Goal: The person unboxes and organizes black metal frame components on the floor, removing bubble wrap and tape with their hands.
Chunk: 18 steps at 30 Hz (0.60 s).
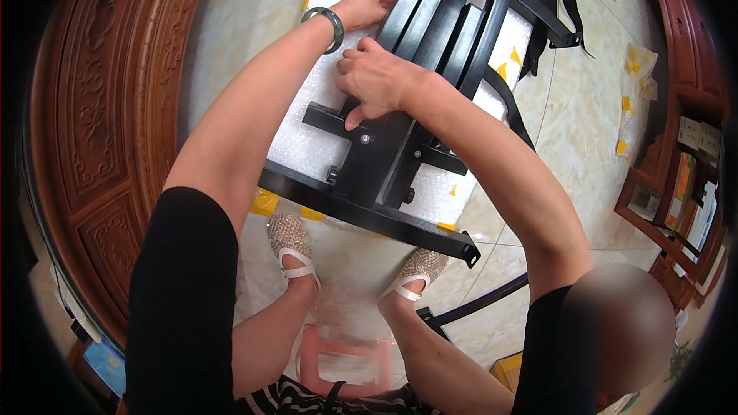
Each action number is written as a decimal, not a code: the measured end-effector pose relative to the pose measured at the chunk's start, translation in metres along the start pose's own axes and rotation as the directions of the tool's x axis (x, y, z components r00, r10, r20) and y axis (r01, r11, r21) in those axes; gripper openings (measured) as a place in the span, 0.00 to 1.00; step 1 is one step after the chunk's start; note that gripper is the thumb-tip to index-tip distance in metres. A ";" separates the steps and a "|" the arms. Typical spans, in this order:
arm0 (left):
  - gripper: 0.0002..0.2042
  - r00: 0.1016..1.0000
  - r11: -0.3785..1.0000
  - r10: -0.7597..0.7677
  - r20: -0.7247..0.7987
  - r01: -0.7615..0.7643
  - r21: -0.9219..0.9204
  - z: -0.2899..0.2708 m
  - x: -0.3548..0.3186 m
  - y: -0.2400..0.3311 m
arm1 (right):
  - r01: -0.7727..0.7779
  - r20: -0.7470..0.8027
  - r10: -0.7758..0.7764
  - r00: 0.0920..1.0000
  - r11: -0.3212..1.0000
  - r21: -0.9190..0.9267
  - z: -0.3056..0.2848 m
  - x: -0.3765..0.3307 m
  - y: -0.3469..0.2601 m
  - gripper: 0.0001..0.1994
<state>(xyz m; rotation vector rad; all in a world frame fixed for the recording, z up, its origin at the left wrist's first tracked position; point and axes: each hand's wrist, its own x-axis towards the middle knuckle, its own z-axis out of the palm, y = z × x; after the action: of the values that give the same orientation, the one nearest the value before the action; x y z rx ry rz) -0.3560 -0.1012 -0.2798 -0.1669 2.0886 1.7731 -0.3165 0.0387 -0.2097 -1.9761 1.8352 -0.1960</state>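
Black metal frame [430, 54], laid on white bubble wrap [307, 138] at upper centre to spare the floor, is steadied by the left hand [369, 6] curled on its edge while the right hand's [378, 81] fingers are pinched at a bracket.

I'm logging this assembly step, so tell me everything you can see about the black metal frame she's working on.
The black metal frame looks like painted steel: parallel flat slats running to a crosspiece, with brackets, visible bolts and a curved bar at its near end. It lies flat on white bubble wrap over the tiled floor. The right hand presses on a bracket; the left hand rests at its far left edge.
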 end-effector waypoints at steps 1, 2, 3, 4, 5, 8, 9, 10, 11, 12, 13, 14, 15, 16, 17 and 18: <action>0.13 0.998 0.991 0.062 -0.022 -0.058 0.121 0.001 0.001 0.003 | 0.003 0.012 -0.003 1.000 1.000 0.001 0.000 -0.001 0.001 0.25; 0.13 0.991 0.964 0.126 -0.036 -0.114 0.241 0.003 0.003 0.006 | 0.006 0.025 -0.006 1.000 1.000 0.002 0.000 -0.003 0.002 0.24; 0.12 0.991 0.960 0.111 -0.070 -0.088 0.267 0.007 0.003 0.007 | -0.001 0.026 0.001 1.000 1.000 0.002 0.001 -0.006 0.003 0.24; 0.12 0.989 0.953 0.094 -0.110 -0.058 0.296 0.010 -0.004 0.014 | 0.012 -0.002 -0.012 1.000 1.000 0.018 0.000 -0.008 0.001 0.23; 0.11 0.971 0.930 0.190 -0.148 -0.130 0.343 0.012 0.002 -0.004 | 0.024 -0.030 -0.023 0.999 0.999 0.035 -0.002 -0.010 0.001 0.22; 0.11 0.942 0.939 0.257 -0.215 -0.191 0.286 0.008 0.012 -0.025 | 0.047 -0.026 -0.047 0.999 0.999 0.008 -0.006 -0.009 -0.001 0.24; 0.11 0.936 0.947 0.241 -0.256 -0.169 0.275 0.005 0.017 -0.030 | 0.044 -0.026 -0.044 0.999 0.999 0.008 -0.007 -0.008 0.000 0.24; 0.11 0.930 0.956 0.220 -0.294 -0.145 0.256 0.007 0.020 -0.034 | 0.064 -0.058 -0.064 0.996 0.998 -0.013 -0.004 -0.009 0.001 0.24; 0.12 0.938 0.974 0.173 -0.300 -0.118 0.192 0.008 0.022 -0.039 | 0.084 -0.091 -0.087 0.992 0.996 -0.036 -0.001 -0.009 0.002 0.24; 0.12 0.940 0.976 0.168 -0.297 -0.116 0.185 0.010 0.024 -0.043 | 0.082 -0.086 -0.084 0.993 0.996 -0.030 0.001 -0.011 0.001 0.24; 0.12 0.950 0.992 0.120 -0.289 -0.101 0.081 0.010 0.026 -0.043 | 0.085 -0.093 -0.088 0.992 0.996 -0.032 0.000 -0.011 0.002 0.24; 0.13 0.952 0.993 0.115 -0.283 -0.104 0.054 0.009 0.027 -0.043 | 0.091 -0.100 -0.094 0.991 0.995 -0.034 -0.001 -0.010 0.002 0.24; 0.14 0.954 0.994 0.111 -0.279 -0.108 0.027 0.008 0.026 -0.043 | 0.083 -0.086 -0.084 0.993 0.996 -0.022 -0.002 -0.010 0.001 0.24; 0.14 0.956 0.994 0.106 -0.272 -0.112 -0.003 0.010 0.025 -0.040 | 0.084 -0.083 -0.086 0.993 0.996 -0.024 -0.001 -0.010 0.002 0.24; 0.15 0.959 0.998 0.040 -0.280 -0.052 -0.037 0.011 0.023 -0.037 | 0.082 -0.088 -0.083 0.993 0.997 -0.013 0.000 -0.010 0.002 0.24; 0.15 0.958 0.997 -0.028 -0.286 0.008 -0.070 0.012 0.019 -0.035 | 0.080 -0.093 -0.080 0.992 0.997 -0.001 0.001 -0.010 0.003 0.24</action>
<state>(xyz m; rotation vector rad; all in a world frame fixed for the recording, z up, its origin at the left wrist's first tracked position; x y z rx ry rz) -0.3595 -0.0935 -0.3203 -0.4880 2.2114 1.9064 -0.3199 0.0484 -0.2100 -2.0727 1.8122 -0.3201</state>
